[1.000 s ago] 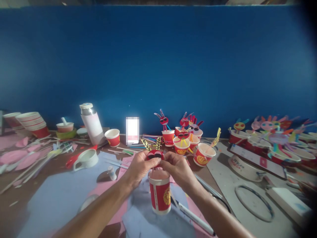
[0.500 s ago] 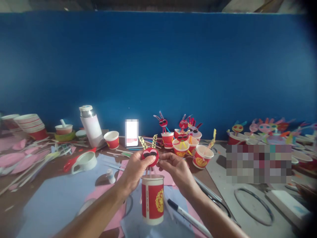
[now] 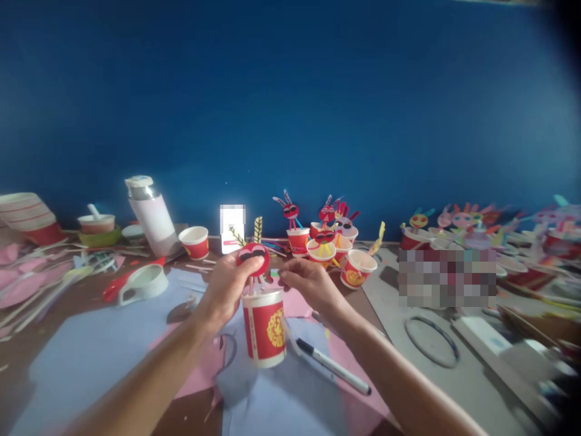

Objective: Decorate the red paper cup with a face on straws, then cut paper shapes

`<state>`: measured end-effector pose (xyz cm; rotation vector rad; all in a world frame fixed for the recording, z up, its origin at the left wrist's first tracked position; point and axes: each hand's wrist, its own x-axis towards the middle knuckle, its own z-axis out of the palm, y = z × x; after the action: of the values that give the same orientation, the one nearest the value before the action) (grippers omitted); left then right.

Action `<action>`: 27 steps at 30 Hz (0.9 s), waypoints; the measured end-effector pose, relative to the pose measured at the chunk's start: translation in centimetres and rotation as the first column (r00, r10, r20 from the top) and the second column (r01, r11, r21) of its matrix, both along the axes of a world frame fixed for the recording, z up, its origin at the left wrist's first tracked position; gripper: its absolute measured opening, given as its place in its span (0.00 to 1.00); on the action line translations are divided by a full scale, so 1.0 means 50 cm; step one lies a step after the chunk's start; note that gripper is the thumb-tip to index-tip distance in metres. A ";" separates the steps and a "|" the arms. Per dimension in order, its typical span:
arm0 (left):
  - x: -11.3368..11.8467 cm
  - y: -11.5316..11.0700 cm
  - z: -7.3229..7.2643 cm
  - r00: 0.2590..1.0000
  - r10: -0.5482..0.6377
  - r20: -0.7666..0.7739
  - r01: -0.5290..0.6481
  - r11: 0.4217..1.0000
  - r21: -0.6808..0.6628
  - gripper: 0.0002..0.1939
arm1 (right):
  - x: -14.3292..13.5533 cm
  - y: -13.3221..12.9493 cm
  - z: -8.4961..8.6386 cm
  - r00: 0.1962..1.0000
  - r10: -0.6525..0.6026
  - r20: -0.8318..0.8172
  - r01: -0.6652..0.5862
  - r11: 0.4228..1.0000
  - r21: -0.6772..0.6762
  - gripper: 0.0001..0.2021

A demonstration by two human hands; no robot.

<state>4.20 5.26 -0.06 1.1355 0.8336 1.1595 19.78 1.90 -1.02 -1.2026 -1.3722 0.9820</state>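
Note:
My left hand pinches a round red paper face with dark eyes, its thumb lying over the front. Two yellow, black-striped antennae rise from the face. Thin pale sticks run down from it into a red and white paper cup with a yellow emblem. The cup is upright and slightly tilted above the papers. My right hand is just right of the face, apart from it, with thumb and forefinger pressed together; anything between them is too small to make out.
A marker lies right of the cup on blue paper. A white bottle, an upturned-handle green cup and a paper cup stand left. Decorated cups are behind right, with a black ring nearer.
My right hand has drawn away from the face to the right. The face and cup have tilted a little. The whole view has shifted, so things appear further left and higher.

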 end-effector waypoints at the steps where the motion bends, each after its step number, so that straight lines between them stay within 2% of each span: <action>1: 0.000 -0.002 0.002 1.000 0.003 -0.008 -0.003 1.000 -0.014 0.09 | 0.000 0.003 0.007 0.999 0.021 0.046 -0.022 1.000 0.003 0.02; 4: -0.007 -0.007 0.015 0.999 0.046 -0.011 -0.047 0.998 -0.030 0.10 | 0.021 -0.007 0.029 0.978 0.055 0.201 -0.056 0.998 0.002 0.03; 7: -0.020 -0.009 0.035 0.998 0.063 0.032 -0.062 0.998 -0.027 0.11 | 0.064 -0.062 0.027 0.928 -0.009 0.372 0.012 1.000 -0.008 0.05; 13: -0.033 -0.013 0.065 0.996 0.041 0.074 -0.037 0.998 -0.058 0.10 | 0.140 -0.209 -0.051 0.745 -0.119 0.657 0.222 0.972 -0.076 0.08; 16: -0.035 -0.015 0.073 0.996 0.054 0.073 -0.049 0.997 -0.062 0.08 | 0.171 -0.252 -0.078 0.598 -0.168 0.783 0.337 0.940 -0.056 0.13; 18: -0.038 -0.015 0.074 0.997 0.049 0.061 -0.045 0.996 -0.072 0.08 | 0.188 -0.267 -0.088 0.485 -0.174 0.857 0.387 0.922 -0.031 0.12; 21: -0.038 -0.014 0.064 0.998 0.020 0.054 -0.016 0.996 -0.089 0.08 | 0.199 -0.271 -0.100 0.355 -0.138 0.924 0.391 0.920 -0.013 0.09; 24: -0.032 -0.013 0.050 0.997 -0.018 0.071 0.025 0.994 -0.102 0.09 | 0.195 -0.256 -0.114 0.271 -0.109 0.956 0.357 0.934 0.005 0.14; 27: -0.026 -0.013 0.045 0.993 -0.024 0.117 0.038 0.992 -0.121 0.10 | 0.187 -0.234 -0.130 0.224 -0.082 0.971 0.305 0.952 0.010 0.19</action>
<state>2.88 4.60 2.17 0.9680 0.7847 1.1220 29.15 -9.81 -7.54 -2.2924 -1.9894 0.0015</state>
